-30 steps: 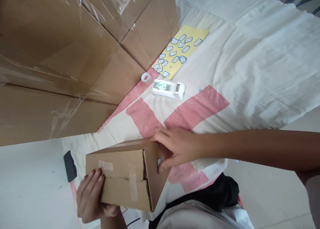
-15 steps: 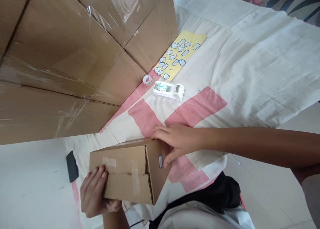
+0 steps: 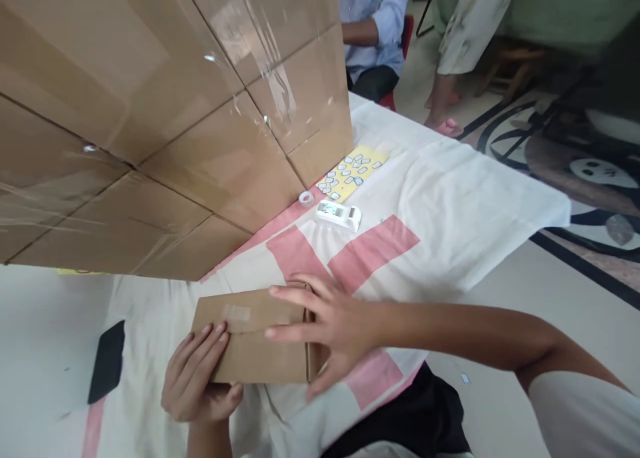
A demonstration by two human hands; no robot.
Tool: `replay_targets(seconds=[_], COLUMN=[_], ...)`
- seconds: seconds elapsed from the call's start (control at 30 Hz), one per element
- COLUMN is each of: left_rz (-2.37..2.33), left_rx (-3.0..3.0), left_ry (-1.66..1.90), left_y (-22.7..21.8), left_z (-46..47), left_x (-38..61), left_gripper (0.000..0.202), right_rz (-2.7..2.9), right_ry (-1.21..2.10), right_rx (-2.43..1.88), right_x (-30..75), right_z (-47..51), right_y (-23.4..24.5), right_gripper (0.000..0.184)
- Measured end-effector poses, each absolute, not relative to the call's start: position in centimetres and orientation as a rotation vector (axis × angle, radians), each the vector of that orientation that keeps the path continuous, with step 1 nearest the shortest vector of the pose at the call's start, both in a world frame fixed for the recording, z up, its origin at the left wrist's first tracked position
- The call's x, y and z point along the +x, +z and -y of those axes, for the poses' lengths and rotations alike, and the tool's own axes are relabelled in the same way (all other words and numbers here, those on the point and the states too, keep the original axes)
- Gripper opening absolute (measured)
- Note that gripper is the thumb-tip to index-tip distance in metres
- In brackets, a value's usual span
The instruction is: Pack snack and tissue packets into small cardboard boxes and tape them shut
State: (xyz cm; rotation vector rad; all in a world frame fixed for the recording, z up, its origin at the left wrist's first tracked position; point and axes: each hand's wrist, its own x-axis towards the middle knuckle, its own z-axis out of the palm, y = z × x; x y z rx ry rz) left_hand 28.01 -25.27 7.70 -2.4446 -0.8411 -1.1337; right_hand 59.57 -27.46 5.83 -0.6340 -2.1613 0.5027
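A small cardboard box (image 3: 265, 361) with clear tape (image 3: 237, 313) on top is in front of me at the lower middle. My left hand (image 3: 197, 375) grips its left end, with fingers on the top and the thumb by the near lower edge. Across the box's right end lies my right hand (image 3: 345, 321), its fingers spread over the top and side and closed on nothing. That hand covers the box's right face.
A wall of stacked, taped cartons (image 3: 165, 131) stands at the left. Beside it lie a tape roll (image 3: 306, 199), a white tape dispenser (image 3: 339, 216) and a yellow sticker sheet (image 3: 353, 173). A dark flat object (image 3: 107, 363) is at lower left. Other people (image 3: 377, 35) are behind.
My right hand has shifted from the box's right face onto its top, fingers spreading. The box looks turned and its right face is now covered. My view has lifted, showing people behind.
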Motion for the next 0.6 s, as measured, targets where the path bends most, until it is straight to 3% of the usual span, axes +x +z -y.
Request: replay_targets(seconds=[0.1,0.2,0.37,0.47,0.6], left_rz=[0.848,0.927,1.196,1.478,1.426], left_rx=[-2.476,-2.317,-1.940,-2.065,-2.428], left_ry=[-1.040,-1.023,-1.302,-1.094,-0.980], left_y=[8.1,8.6,7.6,5.7,3.1], left_z=[25.6,26.6,28.9,29.8,30.2], left_x=[27.9,27.0,25.1,24.4,23.9], left_gripper=[0.057,0.054,0.019,0.013,0.013], right_rz=[2.117,1.955,1.723,1.583,1.253], right_ry=[0.339,0.230,0.071,-0.353,-0.693], right_rx=[-0.728,-0.721,-1.181,-1.458,-1.669], right_x=[58.4,60.5,70.0,77.1,85.9], right_z=[28.6,31.2,40.8,45.5,44.4], right_y=[5.7,5.6,7.4,7.8,6.4], right_gripper=[0.080,0.079,0.076,0.077,0.083])
